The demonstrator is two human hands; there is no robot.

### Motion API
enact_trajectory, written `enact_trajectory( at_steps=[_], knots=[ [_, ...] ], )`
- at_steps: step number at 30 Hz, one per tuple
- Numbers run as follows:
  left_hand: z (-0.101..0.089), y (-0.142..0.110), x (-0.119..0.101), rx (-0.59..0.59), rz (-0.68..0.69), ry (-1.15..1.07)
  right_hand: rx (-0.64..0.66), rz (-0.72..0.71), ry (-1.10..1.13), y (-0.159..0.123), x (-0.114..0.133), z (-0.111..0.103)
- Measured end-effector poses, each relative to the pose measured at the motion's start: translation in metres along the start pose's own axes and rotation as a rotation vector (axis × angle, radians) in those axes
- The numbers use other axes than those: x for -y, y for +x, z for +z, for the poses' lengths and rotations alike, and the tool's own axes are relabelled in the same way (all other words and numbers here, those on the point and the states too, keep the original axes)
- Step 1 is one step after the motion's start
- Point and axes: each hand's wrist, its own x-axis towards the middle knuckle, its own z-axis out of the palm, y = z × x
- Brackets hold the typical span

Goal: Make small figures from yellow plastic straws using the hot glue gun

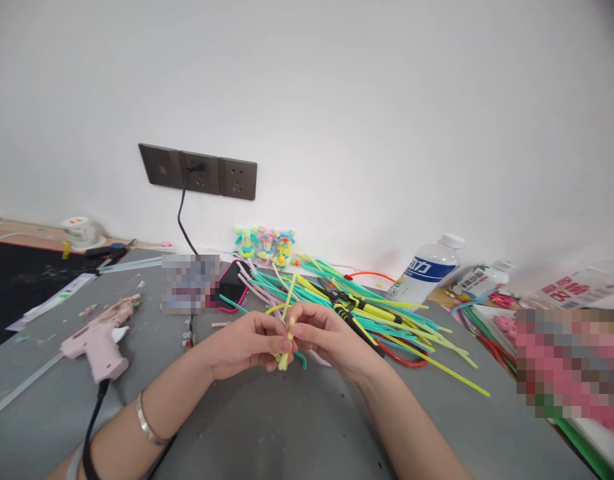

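Note:
Between my two hands is a small piece of bent yellow pipe cleaner (283, 362), with a yellow strand standing up from it. My left hand (249, 341) pinches it from the left, thumb and fingers pressed together. From the right my right hand (321, 333) closes on the same piece, its fingertips touching those of the left. The fingers cover much of its shape. Just behind my hands lies a loose pile of teal, yellow and lilac pipe cleaners (451, 352). Yellow-and-black wire cutters (371, 308) rest on that pile.
A pink glue gun (99, 347) with a black cord lies left. Behind are a phone (231, 287) and several small pipe-cleaner figures (265, 247) against the wall. A white bottle (429, 270) stands back right, near bags (574, 283). A socket panel (199, 172) is on the wall.

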Motion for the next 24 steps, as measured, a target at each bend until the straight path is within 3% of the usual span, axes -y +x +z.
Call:
enact_trajectory(
  at_steps=[12,20,24],
  knots=[
    [-0.001,-0.001,0.0,0.026,0.12,0.131,0.036,-0.086,-0.061,-0.001,0.006,0.002],
    [-0.001,-0.003,-0.003,0.023,0.097,0.239,0.08,-0.061,-0.168,-0.003,0.011,-0.004],
    [0.0,-0.003,-0.003,0.039,0.094,0.201,0.076,-0.121,-0.233,-0.004,0.013,-0.007]
  ],
)
